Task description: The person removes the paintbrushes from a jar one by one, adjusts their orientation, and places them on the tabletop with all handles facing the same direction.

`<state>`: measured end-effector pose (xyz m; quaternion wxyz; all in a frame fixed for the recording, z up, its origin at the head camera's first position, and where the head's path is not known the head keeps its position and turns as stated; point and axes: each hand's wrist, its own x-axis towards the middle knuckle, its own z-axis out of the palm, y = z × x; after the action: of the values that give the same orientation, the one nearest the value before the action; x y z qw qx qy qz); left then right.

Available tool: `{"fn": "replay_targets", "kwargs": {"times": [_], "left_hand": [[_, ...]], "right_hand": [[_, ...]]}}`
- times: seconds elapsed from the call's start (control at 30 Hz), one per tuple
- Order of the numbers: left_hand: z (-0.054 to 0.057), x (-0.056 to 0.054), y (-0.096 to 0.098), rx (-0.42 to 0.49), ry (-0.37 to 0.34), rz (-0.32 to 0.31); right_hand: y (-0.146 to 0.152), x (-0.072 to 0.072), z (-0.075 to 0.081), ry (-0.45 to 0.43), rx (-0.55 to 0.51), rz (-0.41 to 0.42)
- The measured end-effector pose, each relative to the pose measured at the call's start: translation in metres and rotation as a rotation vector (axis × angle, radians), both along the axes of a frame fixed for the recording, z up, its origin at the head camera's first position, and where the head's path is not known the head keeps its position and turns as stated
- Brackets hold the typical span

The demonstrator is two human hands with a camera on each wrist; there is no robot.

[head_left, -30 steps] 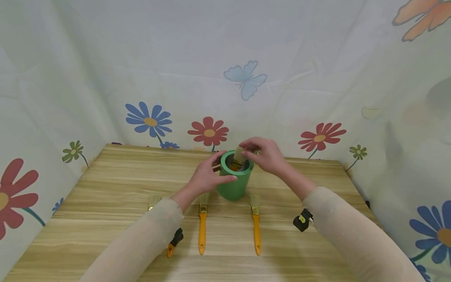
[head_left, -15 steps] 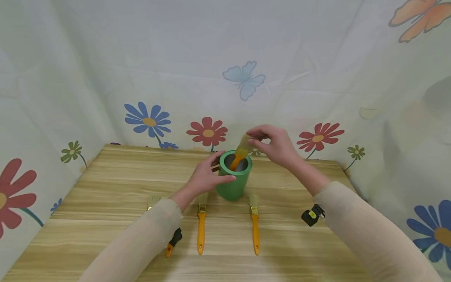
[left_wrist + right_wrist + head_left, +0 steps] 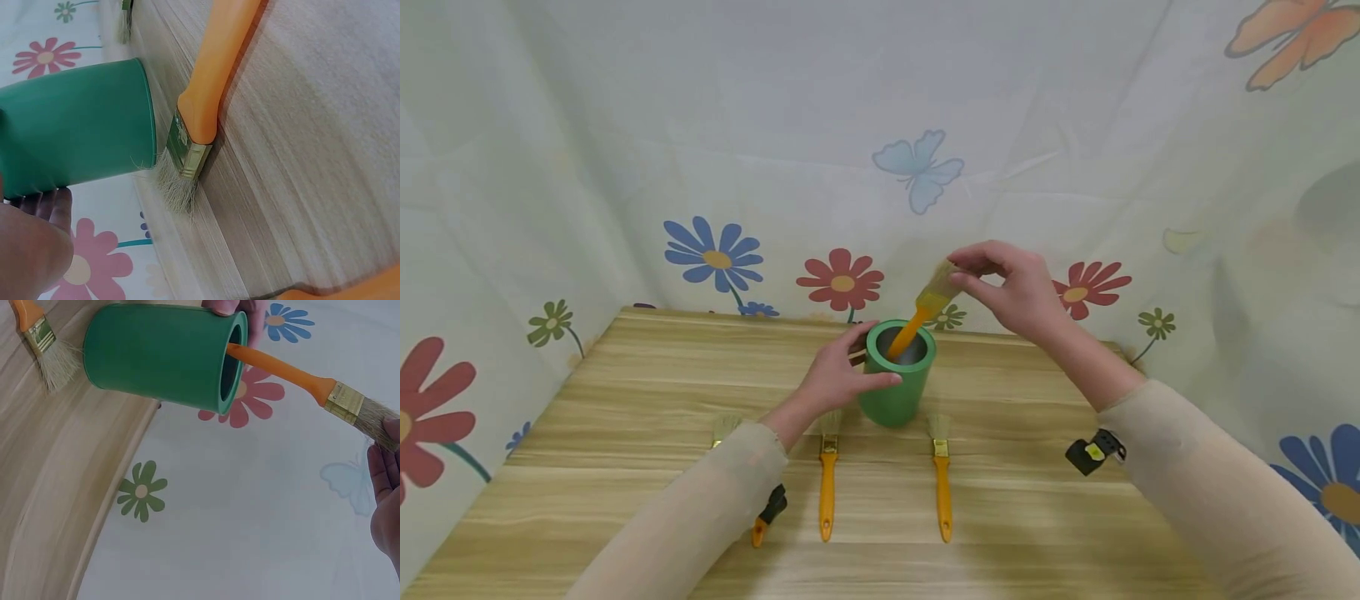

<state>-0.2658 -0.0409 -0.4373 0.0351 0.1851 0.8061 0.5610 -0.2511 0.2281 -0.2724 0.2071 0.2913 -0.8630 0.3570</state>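
A green can [image 3: 897, 392] stands near the table's far side, its top open and its inside grey. My left hand [image 3: 838, 375] grips it near the rim, thumb across the near side and fingers round the left. Above it my right hand [image 3: 1011, 287] pinches a paintbrush [image 3: 287, 372] by the tips of its pale bristles. The brush slants, bristles up to the right, with the lower end of its orange handle inside the can's mouth. In the left wrist view the can's wall [image 3: 81, 125] shows beside my left fingers [image 3: 60, 209].
Several like brushes lie on the wooden table [image 3: 1015, 517], bristles away from me: a middle brush [image 3: 827, 492], a right brush [image 3: 943, 492], and a left brush [image 3: 758, 532] partly hidden by my sleeve. A flower-printed curtain [image 3: 760, 150] rises behind the table.
My right hand has moved up and right, drawing the brush up from deep in the can until most of its handle shows. My left hand keeps its grip on the can.
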Motion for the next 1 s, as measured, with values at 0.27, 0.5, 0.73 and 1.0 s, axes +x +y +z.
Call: {"fn": "replay_targets", "kwargs": {"times": [0.27,0.5,0.73,1.0], "left_hand": [[-0.002,-0.001,0.001,0.001,0.009,-0.008],[-0.002,-0.001,0.002,0.006,0.019,-0.01],[0.0,0.0,0.002,0.01,0.019,-0.006],[0.0,0.0,0.0,0.009,0.025,-0.007]], "right_hand": [[0.018,0.01,0.009,-0.007,-0.04,-0.021],[0.036,0.024,0.021,-0.063,-0.071,-0.052],[0.05,0.032,0.026,-0.072,-0.051,-0.048],[0.063,0.04,0.024,-0.189,-0.002,-0.058]]}}
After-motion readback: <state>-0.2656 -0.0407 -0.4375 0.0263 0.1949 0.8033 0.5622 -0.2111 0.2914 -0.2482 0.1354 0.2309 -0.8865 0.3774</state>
